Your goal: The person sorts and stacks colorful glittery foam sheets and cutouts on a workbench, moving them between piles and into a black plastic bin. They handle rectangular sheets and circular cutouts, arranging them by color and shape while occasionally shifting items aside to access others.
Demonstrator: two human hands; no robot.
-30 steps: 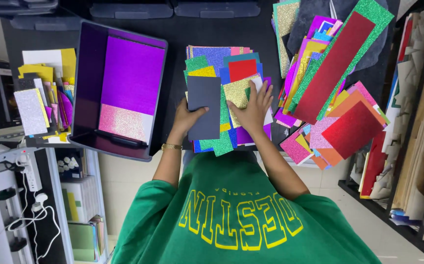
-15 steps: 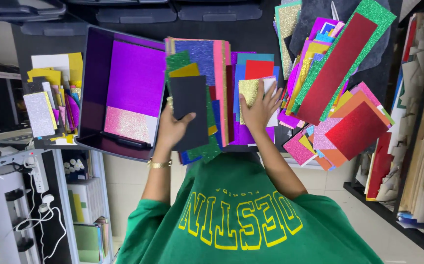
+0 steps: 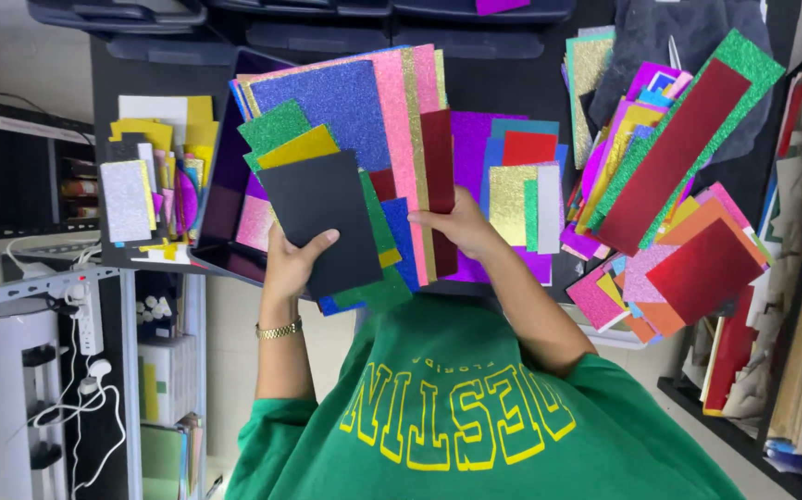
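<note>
My left hand (image 3: 294, 264), with a gold bracelet on the wrist, grips the lower edge of a fanned stack of glitter sheets (image 3: 354, 120). A black sheet (image 3: 322, 218) lies on top, with green, yellow, blue, pink and dark red ones behind it. The stack is held up over a dark purple box (image 3: 220, 208). My right hand (image 3: 461, 222) holds the stack's right edge, by the dark red sheet. To the right of that hand, a lower pile (image 3: 521, 176) of purple, red, gold and blue sheets lies on the black table.
A large heap of glitter sheets (image 3: 678, 176), topped by a long dark red strip, fills the right. Small paper scraps (image 3: 146, 185) sit left of the box. Dark bins (image 3: 327, 18) line the far edge. A white shelf with a power strip (image 3: 81, 310) stands at lower left.
The stack has been lifted and carried left, and now covers most of the purple box. My right hand left the lower pile and now grips the stack's right edge.
</note>
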